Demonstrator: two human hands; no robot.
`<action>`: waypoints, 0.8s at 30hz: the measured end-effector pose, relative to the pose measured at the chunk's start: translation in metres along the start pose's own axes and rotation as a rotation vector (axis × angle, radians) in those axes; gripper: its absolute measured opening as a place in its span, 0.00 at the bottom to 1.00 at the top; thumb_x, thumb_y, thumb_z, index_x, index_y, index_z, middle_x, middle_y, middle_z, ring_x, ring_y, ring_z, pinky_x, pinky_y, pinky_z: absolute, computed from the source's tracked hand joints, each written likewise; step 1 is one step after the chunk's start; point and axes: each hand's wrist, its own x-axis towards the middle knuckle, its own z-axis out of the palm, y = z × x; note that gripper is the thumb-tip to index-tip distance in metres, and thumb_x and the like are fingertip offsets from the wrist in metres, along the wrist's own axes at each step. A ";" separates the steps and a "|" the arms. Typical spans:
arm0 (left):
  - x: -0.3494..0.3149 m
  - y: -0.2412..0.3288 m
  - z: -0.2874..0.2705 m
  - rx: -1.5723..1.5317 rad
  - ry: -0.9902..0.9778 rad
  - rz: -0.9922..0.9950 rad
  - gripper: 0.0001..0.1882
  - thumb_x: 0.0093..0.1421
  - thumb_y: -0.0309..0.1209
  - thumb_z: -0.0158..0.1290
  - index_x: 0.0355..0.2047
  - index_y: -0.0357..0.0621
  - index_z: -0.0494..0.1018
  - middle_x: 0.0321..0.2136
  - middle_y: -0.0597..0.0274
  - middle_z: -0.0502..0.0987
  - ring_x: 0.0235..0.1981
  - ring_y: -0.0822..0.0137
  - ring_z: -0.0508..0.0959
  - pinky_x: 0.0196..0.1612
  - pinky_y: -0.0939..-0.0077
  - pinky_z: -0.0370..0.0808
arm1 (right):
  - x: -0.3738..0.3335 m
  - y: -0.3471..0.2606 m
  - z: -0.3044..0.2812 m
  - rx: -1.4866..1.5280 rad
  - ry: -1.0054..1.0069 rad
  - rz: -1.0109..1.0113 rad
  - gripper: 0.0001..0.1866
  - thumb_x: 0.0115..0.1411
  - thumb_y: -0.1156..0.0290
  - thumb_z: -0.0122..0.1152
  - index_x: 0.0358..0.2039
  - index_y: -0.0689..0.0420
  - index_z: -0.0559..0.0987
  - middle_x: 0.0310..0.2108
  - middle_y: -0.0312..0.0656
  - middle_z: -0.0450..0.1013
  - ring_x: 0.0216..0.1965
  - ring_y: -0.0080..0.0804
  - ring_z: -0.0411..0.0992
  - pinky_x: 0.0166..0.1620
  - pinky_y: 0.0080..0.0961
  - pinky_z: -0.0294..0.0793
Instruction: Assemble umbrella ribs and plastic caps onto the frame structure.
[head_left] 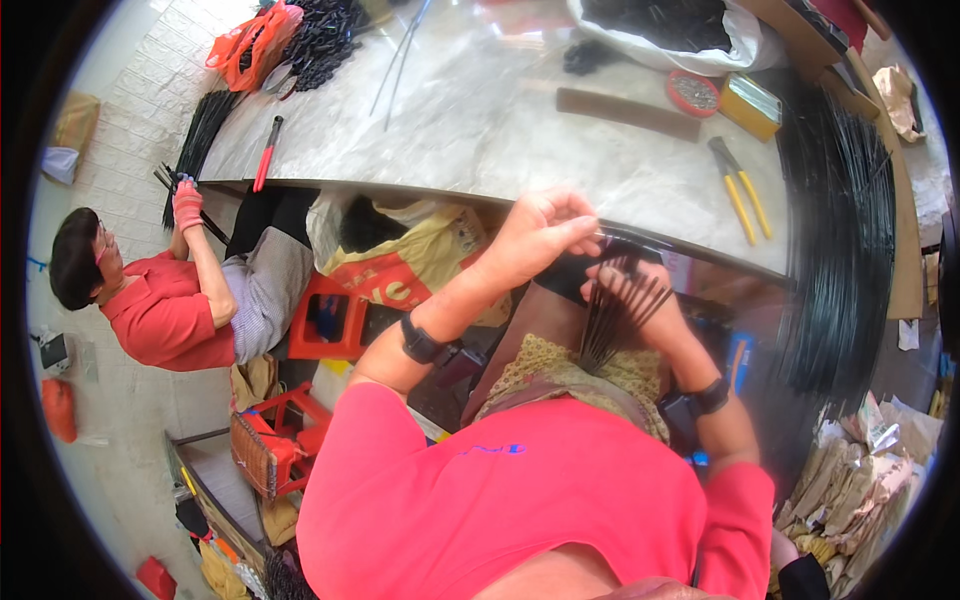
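In my right hand (655,290), closed in front of my lap, is a bundle of thin dark metal rods (602,325). They fan out at the top and their lower ends come together above the patterned cloth on my lap. My left hand (553,230) is just left of the fanned ends, by the table edge, its thumb and fingers drawn together in a pinch. Whatever lies between those fingertips is too small and blurred to name.
On the grey table (480,130) lie yellow-handled pliers (740,190), red-handled pliers (267,155), a brown strip (628,114) and a red dish of small parts (693,93). Long black rods (835,240) hang over the right edge. A co-worker (165,310) sits left, near red stools (330,318).
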 end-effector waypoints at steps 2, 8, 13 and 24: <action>0.003 0.004 -0.005 0.071 0.013 0.061 0.08 0.65 0.28 0.55 0.40 0.36 0.76 0.36 0.60 0.81 0.38 0.73 0.81 0.42 0.80 0.77 | -0.002 -0.001 0.000 0.009 0.010 -0.006 0.11 0.68 0.67 0.57 0.42 0.62 0.80 0.32 0.39 0.80 0.33 0.19 0.75 0.38 0.19 0.75; -0.012 0.111 0.007 0.308 0.145 0.746 0.09 0.67 0.25 0.50 0.43 0.39 0.78 0.36 0.64 0.81 0.40 0.72 0.78 0.44 0.77 0.75 | -0.002 0.003 -0.001 0.037 0.004 -0.011 0.13 0.68 0.67 0.57 0.42 0.64 0.80 0.33 0.40 0.80 0.34 0.21 0.76 0.39 0.21 0.75; -0.016 0.167 -0.013 0.037 0.011 0.857 0.12 0.63 0.29 0.54 0.41 0.32 0.78 0.40 0.55 0.82 0.42 0.69 0.80 0.45 0.75 0.76 | -0.007 0.003 -0.007 0.014 0.003 -0.019 0.13 0.68 0.67 0.57 0.43 0.64 0.80 0.33 0.40 0.80 0.36 0.23 0.77 0.41 0.20 0.76; 0.022 0.194 -0.236 0.274 0.097 0.846 0.11 0.62 0.28 0.54 0.40 0.32 0.78 0.38 0.55 0.82 0.39 0.69 0.81 0.43 0.76 0.76 | -0.006 0.002 -0.006 0.006 -0.005 -0.028 0.13 0.67 0.68 0.56 0.43 0.65 0.80 0.34 0.40 0.80 0.36 0.23 0.77 0.43 0.22 0.76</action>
